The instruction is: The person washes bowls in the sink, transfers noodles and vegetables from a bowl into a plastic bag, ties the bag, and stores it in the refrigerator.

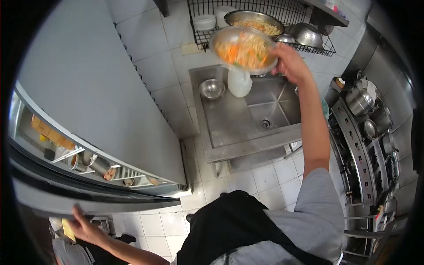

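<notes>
The person's left hand (85, 229) is at the open fridge door (110, 207); I can't tell whether its fingers grip. Farther out, the right hand (290, 64) grasps a metal bowl (214, 44), shredded food (242, 51) left of those fingers. Below them lies the sink (278, 101); beyond them, another filled bowl (232, 18) rests in a wire rack (203, 8).

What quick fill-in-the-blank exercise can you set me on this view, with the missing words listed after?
The ____ hand holds the bowl.
The left hand is at the edge of the fridge's open ____.
The jug is ____ in colour.
The drain is at the bottom of the ____.

Missing words: right; door; white; sink.
</notes>
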Tool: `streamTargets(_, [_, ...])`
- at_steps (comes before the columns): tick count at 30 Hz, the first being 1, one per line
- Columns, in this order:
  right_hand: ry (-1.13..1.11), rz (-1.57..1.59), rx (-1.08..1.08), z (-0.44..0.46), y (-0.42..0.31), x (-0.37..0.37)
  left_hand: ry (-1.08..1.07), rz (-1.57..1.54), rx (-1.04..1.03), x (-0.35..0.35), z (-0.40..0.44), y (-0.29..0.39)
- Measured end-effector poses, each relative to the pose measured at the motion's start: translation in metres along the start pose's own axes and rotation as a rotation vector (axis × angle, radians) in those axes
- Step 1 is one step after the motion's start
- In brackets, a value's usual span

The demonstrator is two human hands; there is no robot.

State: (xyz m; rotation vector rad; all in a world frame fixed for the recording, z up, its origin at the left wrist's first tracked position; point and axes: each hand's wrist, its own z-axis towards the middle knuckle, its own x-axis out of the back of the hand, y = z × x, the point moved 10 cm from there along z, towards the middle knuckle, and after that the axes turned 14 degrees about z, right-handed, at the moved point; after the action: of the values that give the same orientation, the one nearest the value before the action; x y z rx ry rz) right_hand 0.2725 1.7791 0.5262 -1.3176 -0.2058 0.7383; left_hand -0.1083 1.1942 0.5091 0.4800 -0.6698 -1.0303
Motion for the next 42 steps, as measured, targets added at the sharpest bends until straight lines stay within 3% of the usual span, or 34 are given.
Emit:
streamTargets(4, [0.098,-0.066,0.093,0.09,-0.05,0.05,-0.07,-0.168,-0.049,-0.062,0.004,0.033])
streamTargets(6, [0.248,0.092,0.19,0.126,-0.056,0.081,-0.048,-0.103,-0.075,-0.079,0.006,0.046])
streamTargets(8, [0.266,0.113,0.133,0.151,-0.041,0.098,-0.037,-0.151,-0.074,-0.092,0.008,0.06])
streamTargets(10, [0.349,-0.012,0.02,0.154,-0.028,0.104,-0.017,-0.127,-0.094,-0.098,0.009,0.069])
streamTargets(15, [0.327,-0.106,0.007,0.154,-0.016,0.11,0.013,-0.115,-0.109,-0.096,0.008,0.071])
streamTargets(18, [0.316,-0.103,0.028,0.154,-0.019,0.116,0.03,-0.081,-0.108,-0.092,0.006,0.073])
streamTargets(21, [0.306,-0.159,0.189,0.135,-0.037,0.111,-0.001,0.058,-0.046,-0.09,0.006,0.06])
streamTargets(23, [0.17,-0.289,0.229,0.099,-0.044,0.058,0.07,-0.009,-0.186,-0.089,0.006,0.062])
streamTargets(24, [0.123,-0.207,0.221,0.081,-0.037,0.03,-0.015,0.016,-0.065,-0.093,0.006,0.055])
streamTargets(25, [-0.108,-0.162,0.187,0.072,-0.021,0.003,-0.004,0.044,-0.091,-0.093,0.007,0.058])
streamTargets(26, [-0.127,-0.225,0.185,0.047,-0.011,-0.031,0.033,0.018,-0.114,-0.096,0.008,0.058])
streamTargets(28, [-0.431,-0.316,0.03,0.007,0.035,-0.093,0.043,0.055,-0.131,-0.1,0.01,0.063])
streamTargets(31, [-0.799,-0.191,-0.28,-0.06,0.126,-0.181,0.098,0.0,-0.22,-0.107,0.014,0.055])
streamTargets(36, [-1.126,-0.228,-0.766,-0.189,0.296,-0.282,0.06,-0.006,-0.247,-0.105,-0.006,0.05])
streamTargets(38, [-1.258,-0.27,-0.91,-0.241,0.353,-0.3,-0.317,-0.066,-0.131,-0.128,-0.046,0.011])
streamTargets(40, [-1.42,-0.255,-0.969,-0.289,0.39,-0.318,-0.353,0.153,-0.115,-0.135,-0.118,-0.05])
streamTargets(42, [-1.526,-0.357,-1.009,-0.32,0.431,-0.334,-0.677,0.212,0.162,-0.133,-0.219,-0.152])
